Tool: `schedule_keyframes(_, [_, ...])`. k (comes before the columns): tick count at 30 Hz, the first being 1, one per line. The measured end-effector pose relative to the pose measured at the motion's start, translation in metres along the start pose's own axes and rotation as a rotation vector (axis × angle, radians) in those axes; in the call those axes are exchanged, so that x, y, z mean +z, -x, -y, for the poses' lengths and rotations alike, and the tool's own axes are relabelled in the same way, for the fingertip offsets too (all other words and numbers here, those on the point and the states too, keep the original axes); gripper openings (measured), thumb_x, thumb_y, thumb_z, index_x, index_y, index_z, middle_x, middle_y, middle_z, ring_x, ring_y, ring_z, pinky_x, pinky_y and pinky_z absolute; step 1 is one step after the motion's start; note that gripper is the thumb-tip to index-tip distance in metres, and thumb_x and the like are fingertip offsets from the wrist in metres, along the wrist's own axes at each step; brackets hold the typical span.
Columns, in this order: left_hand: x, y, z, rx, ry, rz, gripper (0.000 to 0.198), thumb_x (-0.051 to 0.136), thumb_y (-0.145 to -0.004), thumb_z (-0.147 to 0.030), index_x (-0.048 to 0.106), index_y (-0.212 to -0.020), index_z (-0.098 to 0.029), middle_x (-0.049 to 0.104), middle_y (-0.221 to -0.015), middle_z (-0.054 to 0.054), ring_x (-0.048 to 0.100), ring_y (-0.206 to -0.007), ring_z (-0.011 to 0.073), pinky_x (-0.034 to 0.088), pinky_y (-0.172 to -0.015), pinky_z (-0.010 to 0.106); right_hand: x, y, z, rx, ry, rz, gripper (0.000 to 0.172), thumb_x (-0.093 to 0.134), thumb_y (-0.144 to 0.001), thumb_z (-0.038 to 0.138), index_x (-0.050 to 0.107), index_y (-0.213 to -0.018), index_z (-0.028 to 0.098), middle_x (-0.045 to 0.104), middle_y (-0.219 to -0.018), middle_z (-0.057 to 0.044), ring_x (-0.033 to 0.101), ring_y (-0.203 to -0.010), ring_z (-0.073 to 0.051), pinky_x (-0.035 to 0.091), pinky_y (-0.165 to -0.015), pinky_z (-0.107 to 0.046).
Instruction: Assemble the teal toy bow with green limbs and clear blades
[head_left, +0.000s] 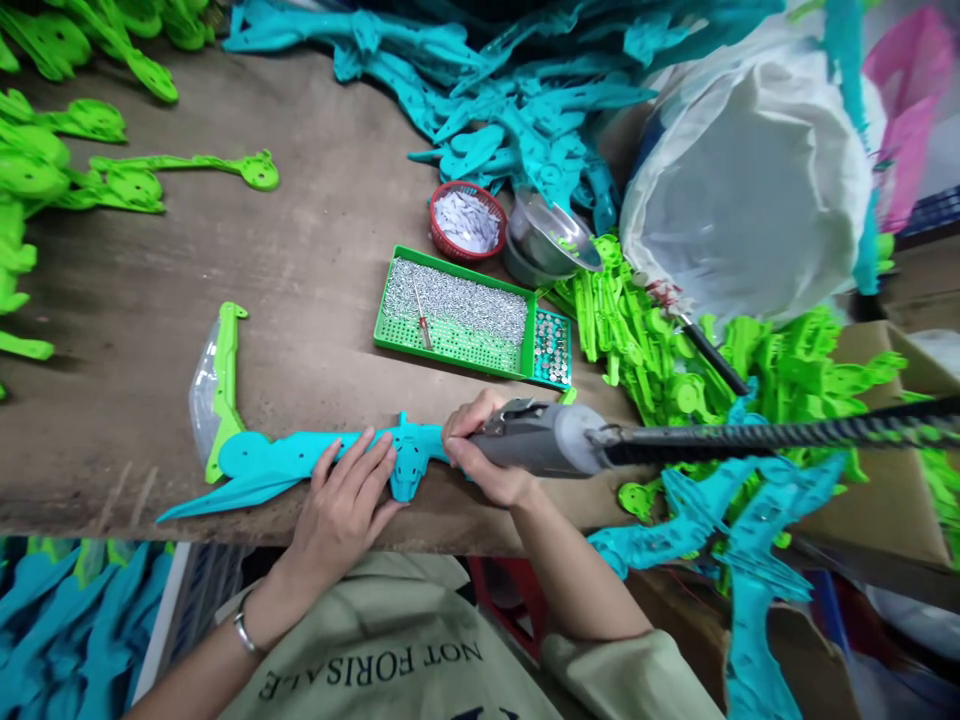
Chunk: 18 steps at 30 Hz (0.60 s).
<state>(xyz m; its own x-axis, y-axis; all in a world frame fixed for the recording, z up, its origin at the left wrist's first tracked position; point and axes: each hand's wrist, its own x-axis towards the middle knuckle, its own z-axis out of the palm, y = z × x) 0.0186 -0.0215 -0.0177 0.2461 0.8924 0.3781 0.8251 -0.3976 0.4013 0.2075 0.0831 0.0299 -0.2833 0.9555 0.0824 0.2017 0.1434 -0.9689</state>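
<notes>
Dozens of loose green parts (45,170) are lying at the left end of the table (315,250). One green piece (225,380) is sitting alone against a clear bag (199,395), just left of the work.

Next along, the teal toy part (292,462) is lying flat at the near edge of the table, its pointed tip aiming left. The left hand (341,505) is pressing down on it, the grip spread with fingers flat across the plastic (pinning it rather than pinching).

Just beyond, a green tray (457,310) is holding a bed of small screws, with a red bowl (466,220) and a metal bowl (547,240) behind it.

The right hand (480,455) is closing its grip round the electric screwdriver (540,438), whose nose is meeting the right end of the teal toy part; the bit itself is hiding behind the fingers. A dark cable (750,437) is trailing off to the right.

Further right, a green heap (660,340) and a teal heap (720,520) are spilling over the table edge.

Judging by this, one piece is being fastened now, and the well-filled tray and big heaps are suggesting that much is left; finished pieces cannot be told apart.
</notes>
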Motion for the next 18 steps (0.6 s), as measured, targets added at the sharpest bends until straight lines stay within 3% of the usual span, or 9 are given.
schedule_keyframes(2, [0.001, -0.001, -0.001, 0.000, 0.016, -0.028, 0.039, 0.058, -0.097, -0.027, 0.055, -0.132, -0.011, 0.067, -0.131, 0.017, 0.059, -0.128, 0.0297, 0.029, -0.117, 0.048, -0.004, -0.013, 0.005, -0.059, -0.122, 0.160, 0.026, 0.076, -0.077, 0.043, 0.058, -0.081, 0.024, 0.059, -0.063, 0.003, 0.057, -0.055, -0.015, 0.050, -0.052, -0.031])
schedule_keyframes(4, [0.001, -0.002, -0.001, 0.002, 0.029, -0.049, 0.039, 0.058, -0.097, -0.028, 0.056, -0.131, -0.010, 0.068, -0.130, 0.016, 0.060, -0.127, 0.0293, 0.029, -0.117, 0.048, -0.007, -0.031, 0.010, -0.154, -0.266, 0.175, 0.025, 0.074, -0.080, 0.042, 0.058, -0.089, 0.024, 0.057, -0.059, 0.005, 0.055, -0.049, -0.013, 0.048, -0.049, -0.029])
schedule_keyframes(7, [0.000, -0.003, -0.002, -0.003, 0.032, -0.057, 0.039, 0.058, -0.097, -0.029, 0.056, -0.131, -0.010, 0.067, -0.131, 0.016, 0.060, -0.127, 0.0296, 0.030, -0.117, 0.047, -0.007, -0.065, 0.011, -0.324, -0.368, -0.112, 0.026, 0.071, -0.082, 0.041, 0.054, -0.094, 0.027, 0.048, -0.052, 0.010, 0.051, -0.044, -0.012, 0.046, -0.048, -0.027])
schedule_keyframes(10, [0.001, -0.003, -0.002, -0.009, 0.026, -0.062, 0.039, 0.058, -0.097, -0.032, 0.057, -0.130, -0.011, 0.067, -0.131, 0.015, 0.060, -0.127, 0.0302, 0.031, -0.115, 0.048, -0.005, -0.096, -0.003, -0.352, -0.275, -0.365, 0.026, 0.068, -0.081, 0.042, 0.050, -0.093, 0.028, 0.045, -0.051, 0.011, 0.051, -0.043, -0.012, 0.046, -0.050, -0.028])
schedule_keyframes(14, [0.002, -0.002, -0.001, 0.007, 0.018, -0.057, 0.040, 0.057, -0.097, -0.032, 0.057, -0.130, -0.009, 0.067, -0.132, 0.015, 0.059, -0.127, 0.0308, 0.032, -0.114, 0.049, -0.003, -0.114, -0.029, -0.315, -0.241, -0.429, 0.028, 0.068, -0.078, 0.040, 0.049, -0.093, 0.027, 0.047, -0.052, 0.012, 0.050, -0.042, -0.011, 0.045, -0.049, -0.028])
schedule_keyframes(18, [0.003, -0.002, 0.000, 0.011, 0.018, -0.065, 0.039, 0.057, -0.098, -0.032, 0.057, -0.129, -0.009, 0.067, -0.131, 0.015, 0.059, -0.126, 0.0305, 0.032, -0.113, 0.049, -0.002, -0.115, -0.037, -0.304, -0.276, -0.429, 0.029, 0.069, -0.076, 0.036, 0.049, -0.093, 0.026, 0.049, -0.051, 0.012, 0.050, -0.042, -0.011, 0.045, -0.049, -0.027])
